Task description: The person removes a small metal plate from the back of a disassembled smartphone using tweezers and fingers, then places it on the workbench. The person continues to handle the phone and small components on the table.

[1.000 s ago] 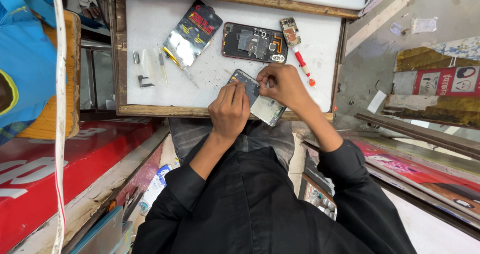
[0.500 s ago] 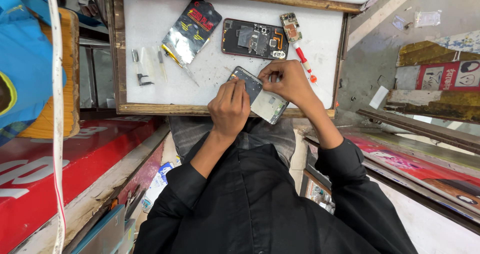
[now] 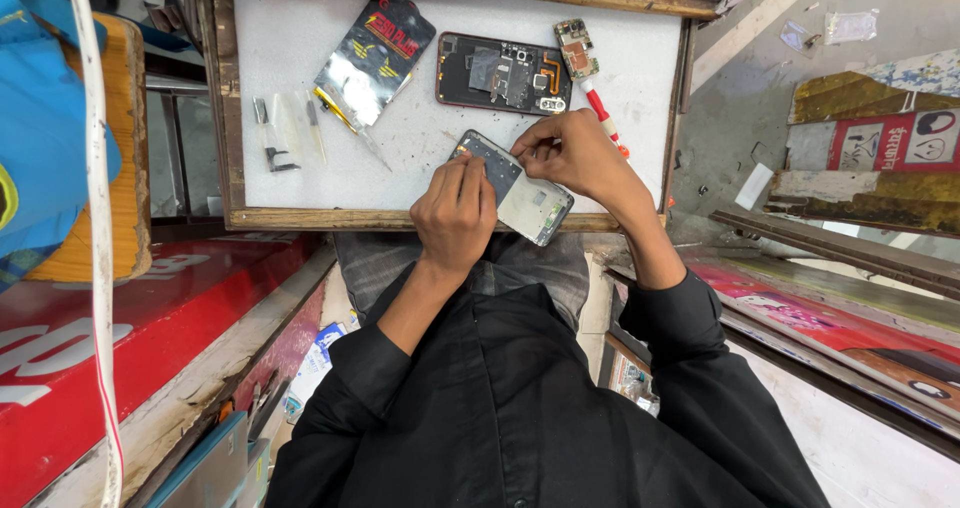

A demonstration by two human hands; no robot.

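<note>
Phone frame (image 3: 530,200), long axis diagonal

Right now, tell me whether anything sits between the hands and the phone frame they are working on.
Nothing visible does. The left hand rests directly on the phone frame and the right hand pinches at its upper edge. The opened phone, the screwdriver and the foil pouch lie farther back on the white tray, apart from it.

Both forearms are reaching forward in black sleeves. The left hand (image 3: 455,213) is curling knuckles-up, while the right hand (image 3: 570,153) is apparently pinching with thumb and forefinger.
</note>
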